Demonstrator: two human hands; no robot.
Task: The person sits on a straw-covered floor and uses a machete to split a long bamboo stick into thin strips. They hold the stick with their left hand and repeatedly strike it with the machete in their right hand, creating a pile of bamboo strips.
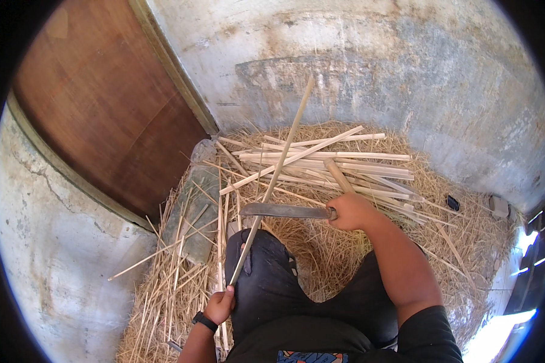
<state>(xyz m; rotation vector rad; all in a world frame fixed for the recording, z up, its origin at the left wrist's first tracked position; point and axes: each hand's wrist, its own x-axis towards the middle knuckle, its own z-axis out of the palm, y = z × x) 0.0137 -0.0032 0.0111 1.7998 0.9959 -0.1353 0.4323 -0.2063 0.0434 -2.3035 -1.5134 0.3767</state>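
My right hand (349, 212) is closed round the handle end of a machete (284, 210), whose long dark blade points left. Over my left knee the blade crosses a long, narrow bamboo strip (281, 160); whether it cuts in, I cannot tell. Low on the left, my left hand (220, 306) pinches the strip's near end with the thumb along it. From there the strip slants up and away toward the wall. A thick pale rod (339, 176) shows just beyond my right fist; whether it joins the machete is hidden.
Beyond my knees lies a pile of split bamboo strips (327, 155) on straw-like shavings (303, 242). A stone slab (197, 212) with thin slivers lies left. A wooden door (109, 103) and stained wall (369, 78) close the space. A small black object (452, 202) lies right.
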